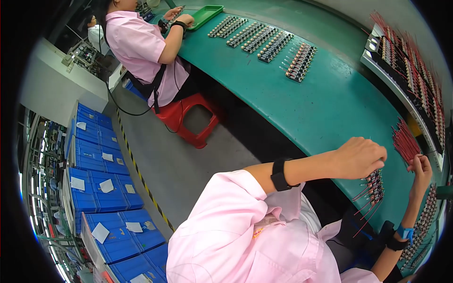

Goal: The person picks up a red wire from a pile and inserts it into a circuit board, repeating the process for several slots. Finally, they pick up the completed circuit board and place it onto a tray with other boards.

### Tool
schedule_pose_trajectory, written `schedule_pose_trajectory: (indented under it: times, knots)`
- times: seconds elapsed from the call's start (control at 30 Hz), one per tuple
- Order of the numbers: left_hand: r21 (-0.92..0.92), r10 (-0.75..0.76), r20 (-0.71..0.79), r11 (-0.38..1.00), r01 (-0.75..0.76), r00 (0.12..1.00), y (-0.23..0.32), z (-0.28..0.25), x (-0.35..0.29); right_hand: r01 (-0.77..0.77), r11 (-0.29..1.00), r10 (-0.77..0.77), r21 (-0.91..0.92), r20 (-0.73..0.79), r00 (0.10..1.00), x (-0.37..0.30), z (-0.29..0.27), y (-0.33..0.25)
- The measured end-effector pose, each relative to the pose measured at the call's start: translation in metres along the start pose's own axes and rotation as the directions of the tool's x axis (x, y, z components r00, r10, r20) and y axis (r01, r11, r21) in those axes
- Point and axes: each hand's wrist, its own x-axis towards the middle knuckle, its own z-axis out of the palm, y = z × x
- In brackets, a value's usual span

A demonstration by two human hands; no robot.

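Observation:
My left hand [362, 158], wearing a black wristband, is closed just above a narrow strip of small circuit boards [375, 187] on the green table. What its fingertips pinch is hidden. Several red wires trail from that strip toward the table's near edge. Farther right, my right hand [420, 173] has its thumb and fingers pinched at the near end of a bundle of red wires [405, 143]. A blue strap and a black band circle that wrist.
Rows of component boards [301, 62] lie along the green table [264, 89]. A sloped rack [401, 82] holds wired boards, and more boards [422, 226] lie at far right. A co-worker [141, 52] sits on a red stool [196, 118] near a green tray [206, 16]. Blue bins [101, 188] stand left.

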Motion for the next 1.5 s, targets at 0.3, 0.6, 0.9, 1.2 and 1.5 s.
schedule_pose_trajectory:
  times: [0.3, 0.6, 0.9, 1.2, 1.5]
  knots:
    - [-0.392, -0.016, 0.087, 0.919, 0.049, 0.996, 0.014, 0.002, 0.012, 0.002, 0.984, -0.03, 0.181, 0.151, 0.988, -0.051, 0.06, -0.067]
    - [-0.54, -0.28, 0.275, 0.747, 0.388, 0.92, -0.011, 0.002, 0.007, -0.093, 0.947, 0.027, 0.307, 0.211, 0.977, -0.039, 0.078, -0.072]
    - [-0.534, -0.316, 0.323, 0.718, 0.448, 0.892, -0.011, 0.004, 0.011, -0.233, 0.871, 0.116, 0.433, 0.279, 0.953, -0.042, 0.077, -0.064]
    - [-0.508, -0.309, 0.25, 0.765, 0.396, 0.918, -0.014, 0.001, 0.01, -0.127, 0.967, 0.049, 0.223, 0.329, 0.943, -0.038, 0.083, -0.057]
    - [-0.566, -0.336, 0.297, 0.692, 0.448, 0.894, -0.017, 0.006, 0.003, -0.228, 0.931, 0.11, 0.285, 0.378, 0.919, -0.041, 0.084, -0.049]
